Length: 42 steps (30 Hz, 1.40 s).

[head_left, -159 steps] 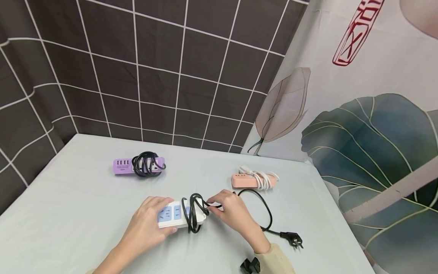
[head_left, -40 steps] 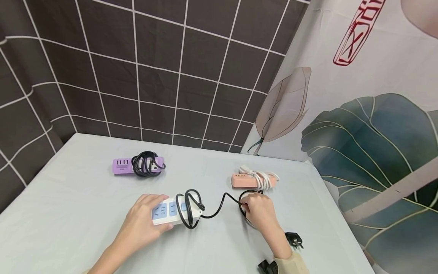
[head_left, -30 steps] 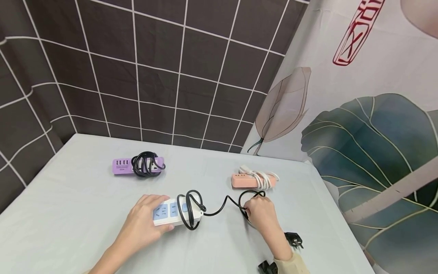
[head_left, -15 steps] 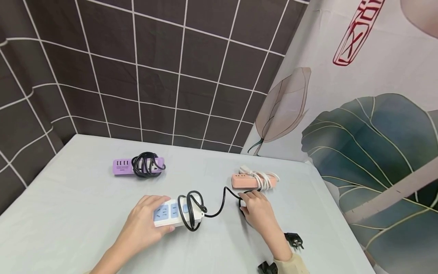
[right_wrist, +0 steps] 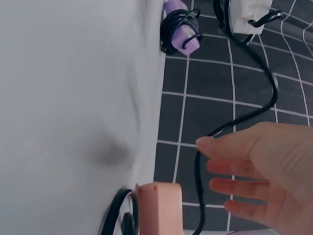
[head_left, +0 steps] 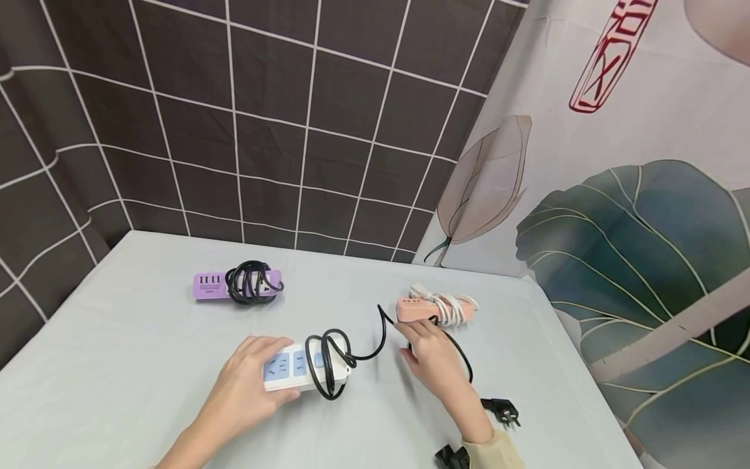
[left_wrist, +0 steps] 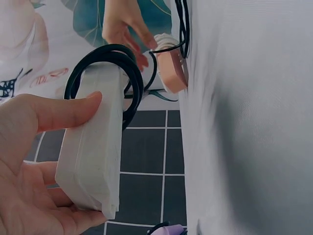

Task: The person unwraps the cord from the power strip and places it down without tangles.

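Note:
My left hand grips the left end of a white power strip with blue sockets, thumb along the near side and fingers on the far side. A black cord loops loosely around the strip's right end. From there it runs in a raised bend to my right hand. In the right wrist view, the cord passes at a fingertip of that hand, whose fingers stay fairly straight and apart. Beyond the hand, the cord continues to a black plug on the table. Part of the cord is hidden behind the right hand.
A purple power strip wrapped in black cord lies at the back left. Near the right hand lies a pink power strip with white cord around it. Another black object hangs by the right sleeve. The white table meets a dark gridded curtain.
From a curled hold on the cord, my right hand's fingers have straightened, and it has moved slightly left and away. The cord's bend rises higher. The left hand and white strip have barely moved.

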Motion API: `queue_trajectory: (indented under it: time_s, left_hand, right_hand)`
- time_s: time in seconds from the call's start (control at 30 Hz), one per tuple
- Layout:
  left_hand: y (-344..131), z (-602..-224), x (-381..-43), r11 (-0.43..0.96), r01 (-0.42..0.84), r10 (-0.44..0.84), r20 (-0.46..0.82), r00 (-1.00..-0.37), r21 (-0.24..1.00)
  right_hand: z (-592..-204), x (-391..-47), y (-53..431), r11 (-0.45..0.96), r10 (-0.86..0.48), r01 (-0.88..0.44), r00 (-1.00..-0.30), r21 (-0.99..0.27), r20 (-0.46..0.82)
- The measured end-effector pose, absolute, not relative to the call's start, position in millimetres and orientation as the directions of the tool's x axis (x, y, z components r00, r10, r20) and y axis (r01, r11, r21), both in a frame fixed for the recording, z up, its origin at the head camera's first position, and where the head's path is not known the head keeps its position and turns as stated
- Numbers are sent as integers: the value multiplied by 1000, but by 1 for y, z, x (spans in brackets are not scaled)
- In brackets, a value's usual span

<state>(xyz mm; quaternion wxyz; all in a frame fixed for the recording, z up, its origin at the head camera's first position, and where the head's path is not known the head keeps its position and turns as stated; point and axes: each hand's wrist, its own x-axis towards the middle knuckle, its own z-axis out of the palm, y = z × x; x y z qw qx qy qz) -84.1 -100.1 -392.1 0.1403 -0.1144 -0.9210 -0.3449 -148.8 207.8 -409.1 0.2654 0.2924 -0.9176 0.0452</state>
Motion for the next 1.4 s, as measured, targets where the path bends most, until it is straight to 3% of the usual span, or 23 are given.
queue_trajectory:
  time_s: [0.4,0.67,1.1,1.4]
  left_hand:
    - [-100,-391,-83,736,313,116,344,-932,600]
    - [-99,-390,-83,735,315,119,343,-932,601]
    - [-97,-391,-82,725,334,131,355,-926,602]
    - [-95,-391,-81,718,346,141,361,-922,604]
  right_hand:
    - [-396,-142,184,772,-486,-631,-510,76,710]
    - [-396,-147,176,653,-644,-725,-379,220,664]
    - [-403,-161,160,604,-711,-749,-354,271,607]
    - [-405,-168,155,569,-699,-792,-324,221,638]
